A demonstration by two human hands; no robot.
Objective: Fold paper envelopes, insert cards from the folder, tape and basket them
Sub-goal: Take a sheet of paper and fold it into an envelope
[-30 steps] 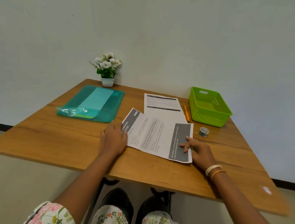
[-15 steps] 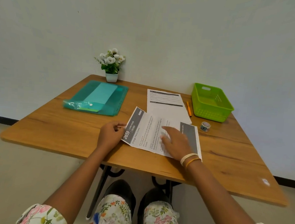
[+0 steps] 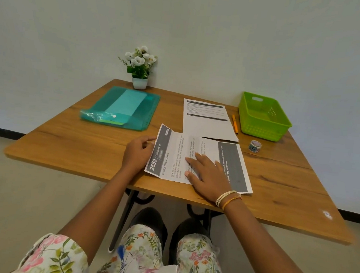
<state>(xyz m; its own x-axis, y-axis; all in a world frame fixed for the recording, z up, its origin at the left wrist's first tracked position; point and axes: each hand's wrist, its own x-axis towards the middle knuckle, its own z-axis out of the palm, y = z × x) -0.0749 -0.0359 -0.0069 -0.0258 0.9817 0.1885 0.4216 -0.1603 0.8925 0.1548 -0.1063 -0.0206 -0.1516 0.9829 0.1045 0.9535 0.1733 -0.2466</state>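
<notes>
A printed sheet of paper with grey bands at both ends lies near the table's front edge. My left hand pinches its left edge and lifts that end a little off the wood. My right hand rests flat on the middle of the sheet, fingers spread. A second printed sheet lies just behind it. The teal plastic folder with light cards inside sits at the back left. A green basket stands at the back right, with a small tape roll in front of it.
An orange pen lies between the second sheet and the basket. A small white pot of white flowers stands at the back edge against the wall. The wooden table ends close to my knees.
My right hand slid from the sheet's right grey band to its middle. My left hand went from lying flat on the left end to pinching and raising that edge.
</notes>
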